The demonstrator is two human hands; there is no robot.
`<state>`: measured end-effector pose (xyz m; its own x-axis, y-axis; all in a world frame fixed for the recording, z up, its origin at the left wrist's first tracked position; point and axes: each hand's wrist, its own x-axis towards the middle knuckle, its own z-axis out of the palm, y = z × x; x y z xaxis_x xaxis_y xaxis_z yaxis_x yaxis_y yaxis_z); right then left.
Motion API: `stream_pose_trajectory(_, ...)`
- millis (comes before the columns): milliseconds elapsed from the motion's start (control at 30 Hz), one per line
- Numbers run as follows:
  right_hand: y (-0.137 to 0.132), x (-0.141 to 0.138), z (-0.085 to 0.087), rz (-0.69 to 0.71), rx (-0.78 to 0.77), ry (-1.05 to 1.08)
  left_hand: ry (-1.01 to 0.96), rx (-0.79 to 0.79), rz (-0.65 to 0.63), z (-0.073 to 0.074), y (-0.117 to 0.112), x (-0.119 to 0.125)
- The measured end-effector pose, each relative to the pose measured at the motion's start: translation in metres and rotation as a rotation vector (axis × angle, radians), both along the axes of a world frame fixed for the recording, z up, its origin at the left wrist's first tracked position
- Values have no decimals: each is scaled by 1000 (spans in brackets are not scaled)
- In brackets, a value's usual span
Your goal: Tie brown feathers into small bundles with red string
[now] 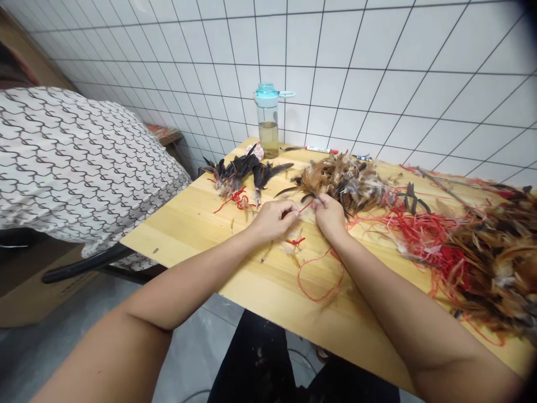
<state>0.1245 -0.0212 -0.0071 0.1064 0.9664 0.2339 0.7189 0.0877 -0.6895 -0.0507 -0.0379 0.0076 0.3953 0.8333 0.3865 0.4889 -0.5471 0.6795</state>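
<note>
A short stretch of red string (306,207) runs between my two hands above the table. My left hand (272,220) is closed in a pinch on its left end. My right hand (329,216) pinches where the string meets dark feather ends that poke out past the fingertips; how many feathers it holds is hidden. Behind the right hand lies a heap of brown feathers (344,182). Beyond the left hand sit bundles of black feathers (239,170) with red string ends (239,200). A loop of red string (298,280) lies on the wood between my forearms.
A water bottle (268,126) stands at the table's back edge beside a marker (321,149). Black-handled scissors (411,198), tangled red string (428,232) and a large brown feather pile (503,268) cover the right side. A patterned cloth-covered chair (84,168) is at left.
</note>
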Motion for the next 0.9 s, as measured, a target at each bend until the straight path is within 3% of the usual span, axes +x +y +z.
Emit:
stream_pose_trajectory(167,-12,-7,12,24,-20,-490,208,375,-27,2,-10,3)
stream_pose_trajectory(300,-20,-16,18,158,34,-796,346,578,33,3,-12,1)
stream_pose_trajectory(500,-27,-22,23,334,139,-917,325,642,36,15,0,-17)
stream_pose_trajectory(700,-37,-26,31,497,107,-677,64,367,-33,23,15,-40)
stream_pose_trajectory(900,-31,-24,43,515,-27,117,-15,149,-105,9,27,-38)
